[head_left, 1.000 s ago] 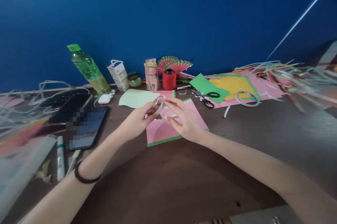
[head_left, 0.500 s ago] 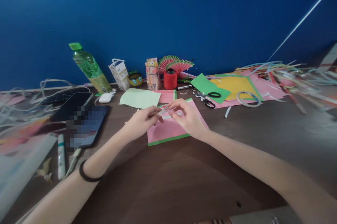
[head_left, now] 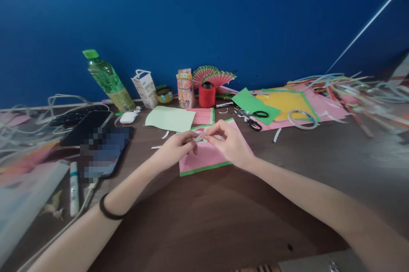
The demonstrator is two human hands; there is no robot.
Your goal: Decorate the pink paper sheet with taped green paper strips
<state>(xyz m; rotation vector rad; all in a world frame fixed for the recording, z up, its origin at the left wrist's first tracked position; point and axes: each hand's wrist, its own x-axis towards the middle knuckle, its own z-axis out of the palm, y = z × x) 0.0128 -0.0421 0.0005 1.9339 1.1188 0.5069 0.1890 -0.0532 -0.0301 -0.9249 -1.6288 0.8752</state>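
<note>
My left hand [head_left: 176, 147] has its fingers closed on one end of a small whitish strip [head_left: 200, 137] that looks like tape. At the other end, the thumb and forefinger of my right hand [head_left: 232, 146] are pinched together. Both hands hover over a pink sheet of paper [head_left: 207, 157] with green edges lying on the table. White strips and a bit of red show on its far part, partly covered by my fingers. Just behind it are a pale green sheet [head_left: 170, 118] and a pink striped paper [head_left: 204, 116] with a green edge.
Black-handled scissors [head_left: 254, 123], a green sheet [head_left: 252, 103], a yellow sheet [head_left: 287, 105] and a tape roll [head_left: 302, 120] lie to the right. Pink paper fans [head_left: 220, 79] and a green bottle [head_left: 110, 82] stand by the blue wall. A phone [head_left: 110, 152] and a marker [head_left: 74, 189] lie left.
My right thumb and forefinger have come together at the strip's end. My left hand has shifted slightly right, uncovering white scraps beside it.
</note>
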